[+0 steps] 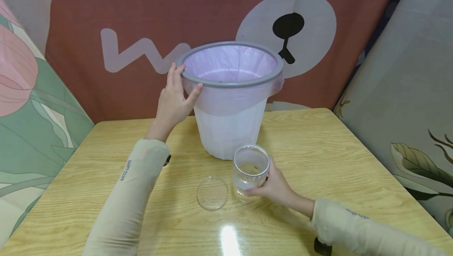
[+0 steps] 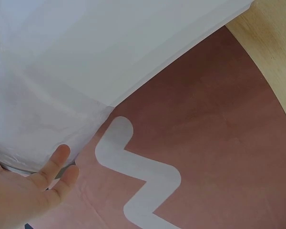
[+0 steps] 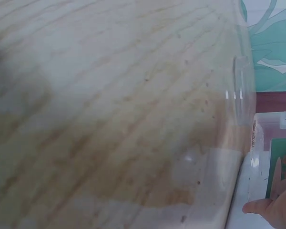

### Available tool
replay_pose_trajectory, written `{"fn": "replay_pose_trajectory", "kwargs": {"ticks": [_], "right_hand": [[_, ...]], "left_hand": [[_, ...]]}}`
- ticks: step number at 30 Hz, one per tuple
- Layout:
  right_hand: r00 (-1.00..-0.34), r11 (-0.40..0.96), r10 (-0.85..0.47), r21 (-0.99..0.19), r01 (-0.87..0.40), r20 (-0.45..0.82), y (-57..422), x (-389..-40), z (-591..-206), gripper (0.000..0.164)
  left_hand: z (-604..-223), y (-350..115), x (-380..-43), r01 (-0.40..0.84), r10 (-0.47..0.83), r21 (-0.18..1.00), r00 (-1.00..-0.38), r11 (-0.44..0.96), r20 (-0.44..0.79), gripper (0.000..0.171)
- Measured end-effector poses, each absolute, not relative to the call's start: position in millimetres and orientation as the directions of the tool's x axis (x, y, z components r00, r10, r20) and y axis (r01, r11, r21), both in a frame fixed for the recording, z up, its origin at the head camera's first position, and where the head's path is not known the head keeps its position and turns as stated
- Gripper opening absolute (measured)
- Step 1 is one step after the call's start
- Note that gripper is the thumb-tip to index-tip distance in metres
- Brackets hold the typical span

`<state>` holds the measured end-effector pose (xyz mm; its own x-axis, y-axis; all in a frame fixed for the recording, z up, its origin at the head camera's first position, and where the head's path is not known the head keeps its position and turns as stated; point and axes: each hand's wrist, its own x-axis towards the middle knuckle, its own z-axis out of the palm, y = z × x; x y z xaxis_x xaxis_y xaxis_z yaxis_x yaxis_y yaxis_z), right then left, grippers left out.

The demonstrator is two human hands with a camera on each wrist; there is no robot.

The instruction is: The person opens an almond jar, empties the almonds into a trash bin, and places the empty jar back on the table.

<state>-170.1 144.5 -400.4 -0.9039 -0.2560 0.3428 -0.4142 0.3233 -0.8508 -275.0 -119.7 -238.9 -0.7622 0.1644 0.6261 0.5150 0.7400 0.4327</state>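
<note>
A white waste bin (image 1: 230, 130) stands toward the back of the table, with a grey rim and a lilac bag (image 1: 230, 61) lining it. My left hand (image 1: 175, 104) rests on the bin's left side at the rim, fingers extended; the left wrist view shows its fingertips (image 2: 62, 155) against the bag's folded-over edge. In front of the bin, my right hand (image 1: 276, 187) grips a clear jar (image 1: 250, 169) from the right, its mouth facing up. Some small residue shows inside. In the right wrist view, part of the jar (image 3: 260, 162) appears at the right edge.
A clear round lid (image 1: 212, 193) lies flat on the wood-grain table (image 1: 170, 216), left of the jar. Small dark specks (image 3: 199, 182) dot the tabletop near the right hand. A printed cloth (image 1: 141, 91) hangs behind the table, with more patterned cloth on both sides.
</note>
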Motion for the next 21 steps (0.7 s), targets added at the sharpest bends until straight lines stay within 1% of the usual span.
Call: {"fn": "replay_pose_trajectory", "kwargs": {"ticks": [13, 21], "right_hand": [[-0.888, 0.300, -0.297, -0.849, -0.434, 0.350, 144, -167, -410, 0.102], [-0.897, 0.294, -0.299, -0.863, -0.411, 0.326, 144, -168, -416, 0.102]], "left_hand": [[-239, -120, -275, 0.513, 0.164, 0.436, -0.766, 0.740, 0.622, 0.079], [-239, -120, -275, 0.514, 0.164, 0.440, -0.767, 0.737, 0.620, 0.079]]}}
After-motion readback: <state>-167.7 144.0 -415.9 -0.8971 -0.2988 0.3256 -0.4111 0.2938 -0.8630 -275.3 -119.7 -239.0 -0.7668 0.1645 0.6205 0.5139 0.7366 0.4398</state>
